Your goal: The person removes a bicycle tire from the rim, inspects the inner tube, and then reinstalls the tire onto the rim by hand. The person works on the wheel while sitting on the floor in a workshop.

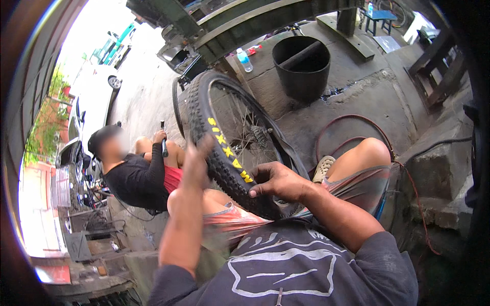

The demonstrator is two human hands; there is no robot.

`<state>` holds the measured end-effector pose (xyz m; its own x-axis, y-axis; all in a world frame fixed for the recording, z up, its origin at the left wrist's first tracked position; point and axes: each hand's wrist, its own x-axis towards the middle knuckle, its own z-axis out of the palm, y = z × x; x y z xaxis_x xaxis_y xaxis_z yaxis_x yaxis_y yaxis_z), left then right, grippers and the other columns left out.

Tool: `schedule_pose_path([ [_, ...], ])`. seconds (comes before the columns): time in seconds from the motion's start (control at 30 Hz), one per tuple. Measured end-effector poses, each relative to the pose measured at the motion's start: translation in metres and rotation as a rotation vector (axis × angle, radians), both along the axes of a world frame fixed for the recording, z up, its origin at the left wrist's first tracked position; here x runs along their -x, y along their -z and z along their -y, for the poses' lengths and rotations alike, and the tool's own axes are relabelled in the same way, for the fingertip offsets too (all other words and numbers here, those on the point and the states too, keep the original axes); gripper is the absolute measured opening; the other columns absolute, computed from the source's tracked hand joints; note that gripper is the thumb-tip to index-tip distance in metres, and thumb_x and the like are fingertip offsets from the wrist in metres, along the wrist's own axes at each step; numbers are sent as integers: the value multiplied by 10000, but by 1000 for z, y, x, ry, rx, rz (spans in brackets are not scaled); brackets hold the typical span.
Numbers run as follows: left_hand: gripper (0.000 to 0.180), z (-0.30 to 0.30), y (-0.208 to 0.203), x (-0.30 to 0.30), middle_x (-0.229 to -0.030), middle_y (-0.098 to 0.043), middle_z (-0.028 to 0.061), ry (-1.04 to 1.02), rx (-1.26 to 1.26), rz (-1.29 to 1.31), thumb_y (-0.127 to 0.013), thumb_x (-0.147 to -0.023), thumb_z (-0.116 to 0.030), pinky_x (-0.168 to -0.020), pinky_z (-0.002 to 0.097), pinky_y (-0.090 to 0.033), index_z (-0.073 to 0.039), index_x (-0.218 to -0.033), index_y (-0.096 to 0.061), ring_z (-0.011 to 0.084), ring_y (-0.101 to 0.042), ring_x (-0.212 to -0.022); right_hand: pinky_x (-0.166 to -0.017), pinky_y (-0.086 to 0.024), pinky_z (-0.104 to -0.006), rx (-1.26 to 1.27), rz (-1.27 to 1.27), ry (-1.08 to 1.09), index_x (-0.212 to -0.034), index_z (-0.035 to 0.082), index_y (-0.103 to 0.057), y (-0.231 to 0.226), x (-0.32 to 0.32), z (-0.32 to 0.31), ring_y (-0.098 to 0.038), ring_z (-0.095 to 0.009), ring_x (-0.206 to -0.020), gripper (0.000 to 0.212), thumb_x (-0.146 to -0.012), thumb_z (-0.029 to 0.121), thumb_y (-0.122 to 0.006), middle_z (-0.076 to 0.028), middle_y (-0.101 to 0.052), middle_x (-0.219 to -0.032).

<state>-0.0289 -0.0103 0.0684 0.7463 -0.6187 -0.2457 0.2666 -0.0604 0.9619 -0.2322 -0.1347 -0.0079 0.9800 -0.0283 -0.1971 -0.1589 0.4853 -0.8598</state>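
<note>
A bicycle wheel stands tilted between my knees, with a knobby black tire (200,109) that bears yellow lettering on its sidewall. Spokes and a rear cassette (259,134) show inside the rim. On the near part of the tire, my right hand (279,182) is closed, its thumb on the sidewall and its other fingers curled over toward the rim. At the tire's left side is my left hand (196,166), smeared by motion. Whether it touches the tread, and how its fingers are set, I cannot make out. Along the right side, the tire seems to sit loose from the rim.
A black bucket (302,71) stands ahead, near a water bottle (244,60). A red hose (352,118) loops on the floor at right. To my left, a seated person in black (135,173) holds a dark tool (164,140). A blue stool (380,18) is far right.
</note>
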Motion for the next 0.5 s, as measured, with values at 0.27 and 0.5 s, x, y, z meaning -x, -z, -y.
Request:
schedule_pose_path([
  [0.27,526,-31,11,16,-1152,-746,169,-69,5,78,-709,-849,-34,-881,411,-673,82,-1357,-640,273,-768,-926,-1074,-536,-361,51,97,-106,-1405,-58,-731,2,-6,0,-709,-167,-1159,516,-938,132,-841,-115,-813,-1218],
  [0.5,576,-33,2,-15,-1251,-704,215,-36,169,-11,-694,-872,-119,-932,472,-711,102,-1395,-598,336,-788,-1011,-1007,-572,-375,412,-36,-203,-1381,-38,-765,20,-6,6,-741,-173,-1073,467,-929,78,-740,-126,-835,-1176],
])
